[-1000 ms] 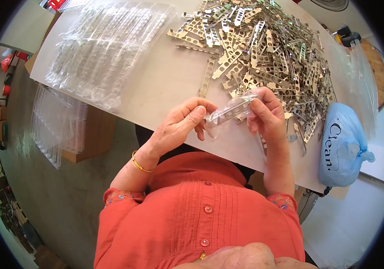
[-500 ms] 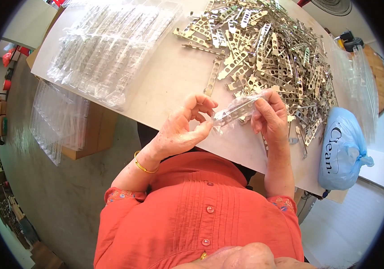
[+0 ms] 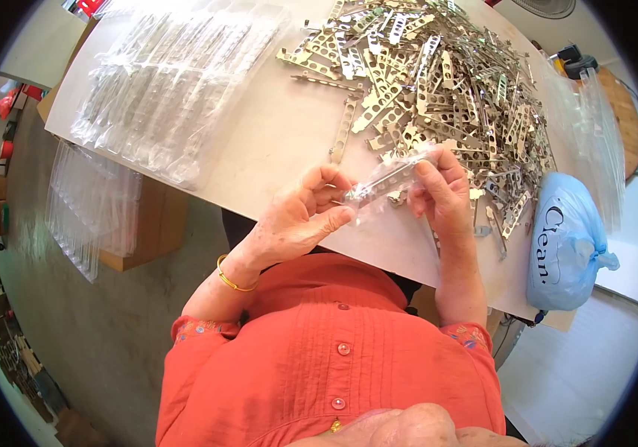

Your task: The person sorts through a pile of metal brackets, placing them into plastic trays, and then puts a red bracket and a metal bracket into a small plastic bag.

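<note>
Between my hands, above the near part of the table, is a small clear plastic bag (image 3: 387, 183) with a perforated metal strip inside it. My right hand (image 3: 444, 192) pinches the bag's upper right end between thumb and fingers. At the lower left end, my left hand (image 3: 300, 216) has its fingers curled and its thumb stretched toward them, with the bag's edge at the fingertips. Just beyond my hands lies a large heap of loose metal strips with round holes (image 3: 438, 89). One single strip (image 3: 344, 130) lies at the heap's left side.
A clear plastic tray (image 3: 162, 97) filled with rows of bagged strips covers the table's left side. Stacked clear trays (image 3: 84, 201) stand by a cardboard box (image 3: 162, 223) below the left edge. A knotted blue plastic bag (image 3: 572, 257) sits at the right edge, near more clear trays (image 3: 603, 141).
Both hands have shifted slightly left with the bag. My left thumb and fingers have come a little closer together at the bag's end. The view has moved slightly.
</note>
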{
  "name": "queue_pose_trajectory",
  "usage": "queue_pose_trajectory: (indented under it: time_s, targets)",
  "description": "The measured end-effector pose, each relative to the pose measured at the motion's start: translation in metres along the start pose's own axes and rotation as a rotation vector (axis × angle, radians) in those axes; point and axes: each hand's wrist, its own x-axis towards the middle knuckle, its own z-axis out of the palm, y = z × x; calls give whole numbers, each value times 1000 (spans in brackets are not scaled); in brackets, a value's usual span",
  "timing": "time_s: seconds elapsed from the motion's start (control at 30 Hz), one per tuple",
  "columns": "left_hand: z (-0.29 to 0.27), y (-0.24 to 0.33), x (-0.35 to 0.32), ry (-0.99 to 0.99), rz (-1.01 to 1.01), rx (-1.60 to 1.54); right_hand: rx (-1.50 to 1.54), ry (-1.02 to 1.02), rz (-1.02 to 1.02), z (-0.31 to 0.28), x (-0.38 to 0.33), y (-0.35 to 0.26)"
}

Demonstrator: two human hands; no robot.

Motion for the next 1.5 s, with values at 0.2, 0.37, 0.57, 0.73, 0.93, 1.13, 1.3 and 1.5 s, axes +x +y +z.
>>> queue_pose_trajectory:
  time_s: [0.2, 0.37, 0.57, 0.73, 0.93, 1.13, 1.3, 1.5]
  targets:
    - [0, -6, 1, 11, 49, -32, -72, -84, -24, 0, -1, 1]
    - [2, -5, 2, 1, 53, -57, -92, -86, 17, -2, -2, 4]
    - [3, -3, 3, 55, 69, 94, -114, -116, 30, 0, -1, 1]
    - [-2, 0, 5, 133, 103, 219, -109, -110, 95, 0, -5, -3]
    - [-6, 0, 5, 202, 81, 125, 130, -139, 92, -6, -5, -1]
    - [-3, -1, -1, 250, 76, 208, 91, -18, 29, 1, 0, 2]
    - [-7, -2, -4, 386, 186, 225, 137, 6, -4, 0, -1, 2]
    - [-24, -1, -5, 390, 176, 268, 2, 5, -96, 0, -3, 4]
